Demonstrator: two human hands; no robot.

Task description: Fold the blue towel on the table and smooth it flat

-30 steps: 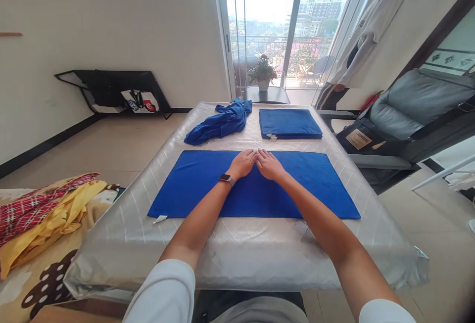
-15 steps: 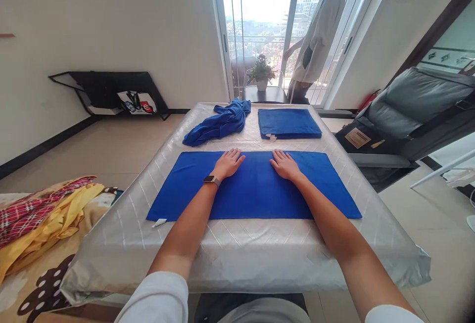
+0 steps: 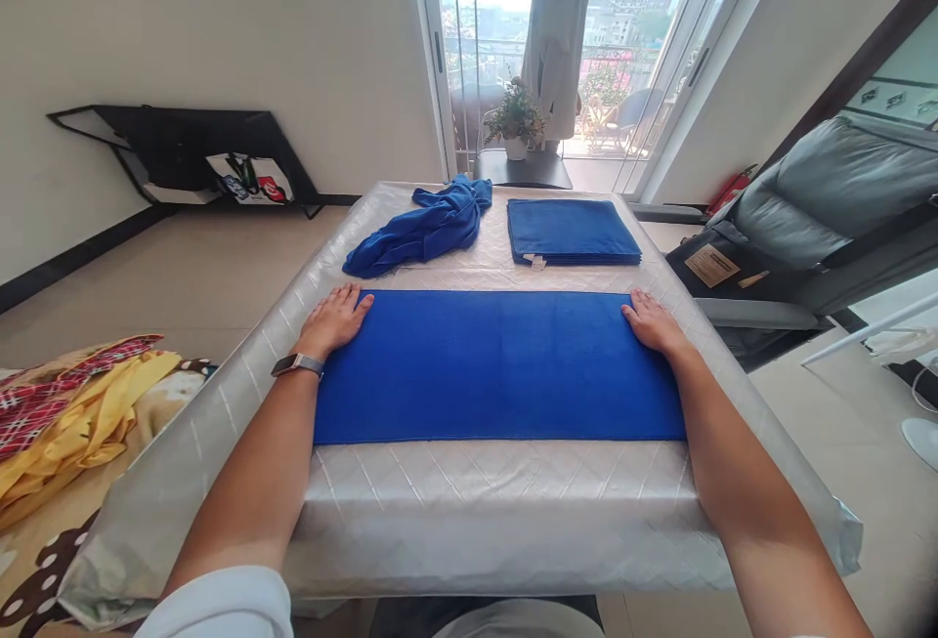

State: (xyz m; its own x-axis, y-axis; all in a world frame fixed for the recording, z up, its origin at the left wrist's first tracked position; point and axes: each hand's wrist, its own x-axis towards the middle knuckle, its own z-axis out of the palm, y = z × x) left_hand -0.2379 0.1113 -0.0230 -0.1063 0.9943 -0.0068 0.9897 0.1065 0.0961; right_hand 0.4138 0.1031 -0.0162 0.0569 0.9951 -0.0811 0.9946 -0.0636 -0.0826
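Observation:
A blue towel (image 3: 498,369) lies flat and smooth in a wide strip across the table. On its far left corner rests my left hand (image 3: 335,318), palm down with fingers stretched out; a watch is on that wrist. My right hand (image 3: 651,319) lies flat on the towel's far right corner, fingers extended. Both forearms cover the towel's near side edges. Beyond it, a crumpled blue cloth (image 3: 425,228) sits at the left, and a neat stack of folded blue towels (image 3: 572,230) with a white label is at the right.
A silvery cover (image 3: 498,521) drapes the table. Behind stand a potted plant (image 3: 516,120) on a dark chair and a person (image 3: 557,32) by the glass door. A grey recliner (image 3: 842,208) is at right; yellow and plaid cloths (image 3: 88,413) lie at left.
My hands have slid apart from the middle of the towel's far edge to its two far corners. The person by the door has moved left.

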